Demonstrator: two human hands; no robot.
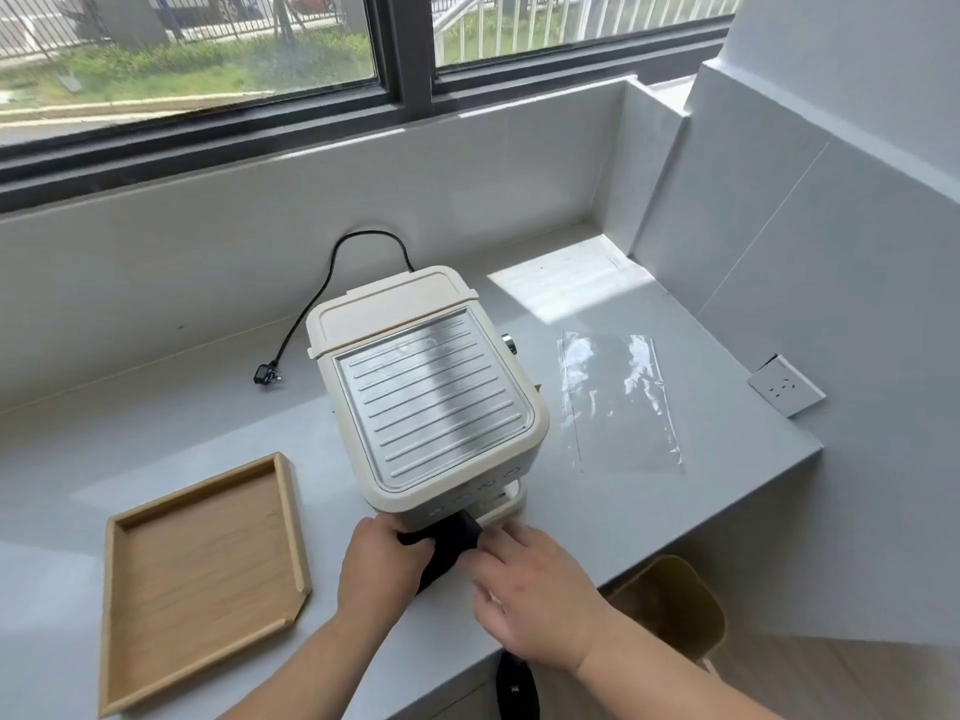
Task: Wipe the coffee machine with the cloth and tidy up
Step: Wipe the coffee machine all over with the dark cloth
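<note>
A cream coffee machine (431,392) with a ribbed metal top stands on the grey counter (649,506), its front facing me. A black cloth (452,537) lies against the machine's lower front. My left hand (382,566) grips the cloth's left end. My right hand (535,595) rests on the cloth's right side, fingers spread toward the drip tray; whether it grips the cloth I cannot tell. The machine's front below the buttons is partly hidden by cloth and hands.
A wooden tray (202,574) lies left of the machine. A clear plastic bag (618,402) lies flat to its right. The black power cord and plug (267,375) trail behind left. A wall socket (785,385) sits right; a yellow-brown chair (670,605) stands below the counter edge.
</note>
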